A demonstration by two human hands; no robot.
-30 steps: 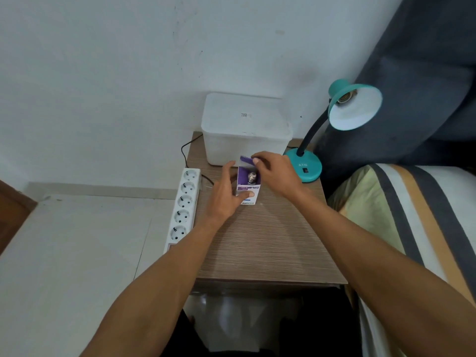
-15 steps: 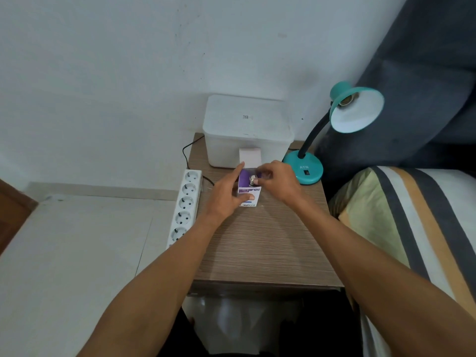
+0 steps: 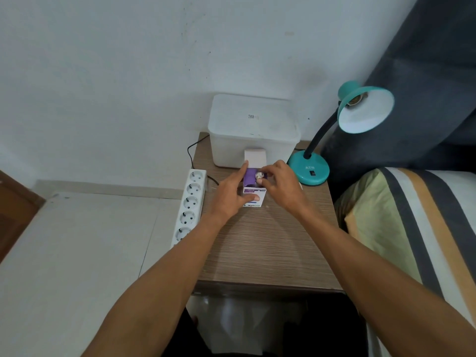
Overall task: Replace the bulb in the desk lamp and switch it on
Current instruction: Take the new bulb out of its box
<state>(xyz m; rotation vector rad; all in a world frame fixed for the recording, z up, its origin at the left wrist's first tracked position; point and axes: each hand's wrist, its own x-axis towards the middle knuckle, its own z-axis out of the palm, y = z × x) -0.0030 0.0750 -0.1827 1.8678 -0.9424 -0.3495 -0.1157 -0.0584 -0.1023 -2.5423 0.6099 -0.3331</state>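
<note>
A small purple and white bulb box (image 3: 254,199) stands on the wooden bedside table (image 3: 265,243), its white lid flap (image 3: 255,157) folded back. My left hand (image 3: 229,195) grips the box from the left side. My right hand (image 3: 282,188) pinches the metal screw base of the bulb (image 3: 258,175), which pokes out of the open top. The teal desk lamp (image 3: 310,172) stands at the table's back right; its shade (image 3: 365,112) shows a bare socket with no bulb in it.
A white plastic storage box (image 3: 253,130) sits at the back of the table against the wall. A white power strip (image 3: 190,204) lies along the table's left edge with a black cable. A striped pillow (image 3: 412,228) and dark fabric lie to the right.
The lid flap has been folded fully back. My right hand has gone from the flap down to the bulb's metal base and closed on it. My left hand kept holding the box.
</note>
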